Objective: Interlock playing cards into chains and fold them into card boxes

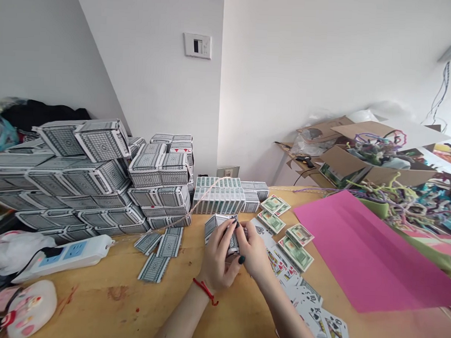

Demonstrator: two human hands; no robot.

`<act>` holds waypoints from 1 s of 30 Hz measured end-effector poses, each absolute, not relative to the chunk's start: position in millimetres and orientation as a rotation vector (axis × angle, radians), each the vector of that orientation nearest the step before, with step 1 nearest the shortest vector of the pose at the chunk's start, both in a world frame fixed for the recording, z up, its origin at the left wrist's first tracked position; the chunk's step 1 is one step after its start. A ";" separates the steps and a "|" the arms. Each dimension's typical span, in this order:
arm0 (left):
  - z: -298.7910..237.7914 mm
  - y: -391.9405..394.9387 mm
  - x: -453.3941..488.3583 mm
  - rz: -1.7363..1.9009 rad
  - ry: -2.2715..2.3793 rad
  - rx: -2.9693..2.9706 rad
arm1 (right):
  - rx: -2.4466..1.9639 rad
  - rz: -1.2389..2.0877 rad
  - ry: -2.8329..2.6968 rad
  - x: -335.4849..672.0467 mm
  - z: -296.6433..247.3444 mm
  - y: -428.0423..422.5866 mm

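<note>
Both hands close round a small box of grey-patterned playing cards (216,221) at the middle of the table. My left hand (217,258), with a red cord at the wrist, wraps its left side. From the right, my right hand (252,250) grips it with bent fingers, the fingertips of both hands meeting on top. Much of the box is hidden by the fingers. Loose face-up playing cards (318,315) lie beside and under my right forearm. Left of my hands are several face-down cards (158,255). Small bundles of play banknotes (295,253) lie to the right.
Stacked card-patterned boxes (94,178) rise at the back left. A row of green-and-white packs (220,194) stands behind my hands. A white power strip (66,256) lies at left, a pink sheet (371,250) at right. Beyond it sits an open cardboard box (382,168) among pipe cleaners.
</note>
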State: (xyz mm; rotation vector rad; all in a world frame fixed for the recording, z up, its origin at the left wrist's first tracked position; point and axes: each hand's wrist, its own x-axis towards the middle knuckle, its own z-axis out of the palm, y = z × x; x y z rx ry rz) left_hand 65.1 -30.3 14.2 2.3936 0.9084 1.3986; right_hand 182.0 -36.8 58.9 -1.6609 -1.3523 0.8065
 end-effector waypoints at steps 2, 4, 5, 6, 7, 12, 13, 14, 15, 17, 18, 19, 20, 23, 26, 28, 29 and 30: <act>12.8 -30.2 65.3 1.391 0.933 2.440 | -1.721 0.770 -1.419 183.3 61.4 -37.2; 11.8 -30.1 65.4 1.380 0.948 2.473 | -1.796 0.731 -1.488 185.2 64.5 -38.4; 11.3 -29.9 65.2 1.373 0.942 2.485 | -1.837 0.707 -1.521 186.1 66.0 -39.1; 10.8 -29.6 64.9 1.367 0.927 2.494 | -1.876 0.679 -1.550 187.0 67.2 -39.7; 10.2 -29.1 64.5 1.363 0.906 2.502 | -1.909 0.646 -1.576 187.8 68.1 -40.2; 7.5 -26.9 63.2 1.397 0.868 2.552 | -1.971 0.549 -1.649 191.6 66.9 -39.2; 7.4 -26.8 63.5 1.399 0.869 2.565 | -1.988 0.539 -1.652 192.3 66.1 -38.7; 7.5 -26.9 64.0 1.396 0.868 2.578 | -2.010 0.524 -1.653 192.9 65.4 -38.2; 7.8 -27.2 64.8 1.389 0.870 2.589 | -2.036 0.504 -1.655 193.5 64.7 -37.8; 8.6 -27.9 66.6 1.378 0.883 2.609 | -2.082 0.466 -1.663 194.4 64.0 -37.2; 9.0 -28.3 67.6 1.377 0.892 2.618 | -2.101 0.452 -1.669 194.8 64.0 -37.1; 9.4 -28.8 68.7 1.376 0.902 2.628 | -2.116 0.439 -1.677 195.1 64.1 -37.0; 9.7 -29.3 69.9 1.377 0.913 2.636 | -2.129 0.428 -1.689 195.5 64.5 -37.0; 10.5 -31.0 74.1 1.377 0.961 2.650 | -2.162 0.392 -1.736 196.3 65.8 -37.4; 11.2 -33.4 78.5 1.374 1.032 2.647 | -2.192 0.361 -1.743 196.1 66.3 -37.6; 11.5 -35.0 81.0 1.377 1.085 2.639 | -2.209 0.350 -1.728 195.6 65.8 -37.1; 11.5 -35.7 82.0 1.379 1.109 2.635 | -2.216 0.349 -1.723 195.3 65.4 -36.7; 11.5 -36.4 82.9 1.382 1.129 2.631 | -2.221 0.347 -1.717 195.0 64.9 -36.2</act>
